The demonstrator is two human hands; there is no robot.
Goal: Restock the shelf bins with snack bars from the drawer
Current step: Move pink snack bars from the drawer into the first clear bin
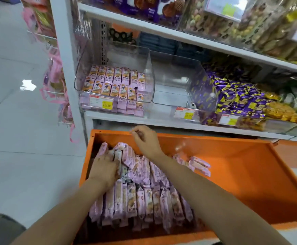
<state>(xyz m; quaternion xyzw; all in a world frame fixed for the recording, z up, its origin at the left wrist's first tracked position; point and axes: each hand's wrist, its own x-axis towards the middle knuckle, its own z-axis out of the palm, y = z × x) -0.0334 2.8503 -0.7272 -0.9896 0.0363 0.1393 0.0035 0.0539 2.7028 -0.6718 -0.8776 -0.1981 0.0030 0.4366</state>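
Note:
The open orange drawer (pixel 232 167) below the shelf holds several pink-wrapped snack bars (pixel 144 200), stacked in rows at its left side. My left hand (pixel 105 168) is down in the far left of the pile, its fingers curled around a few bars there. Above the drawer's back edge hovers my right hand (pixel 146 141), fingers loosely curled with nothing visible in them. On the shelf above, a clear bin (pixel 148 68) at the left holds rows of the same pink bars (pixel 115 82). The clear bin beside it (pixel 172 98) looks empty.
A third bin (pixel 236 98) to the right is full of purple-wrapped sweets, with yellow and green packs further right. Price tags hang on the bin fronts. An upper shelf (pixel 179 35) overhangs the bins. Pink ribbons hang from a rack at the left, above white tiled floor (pixel 20 138).

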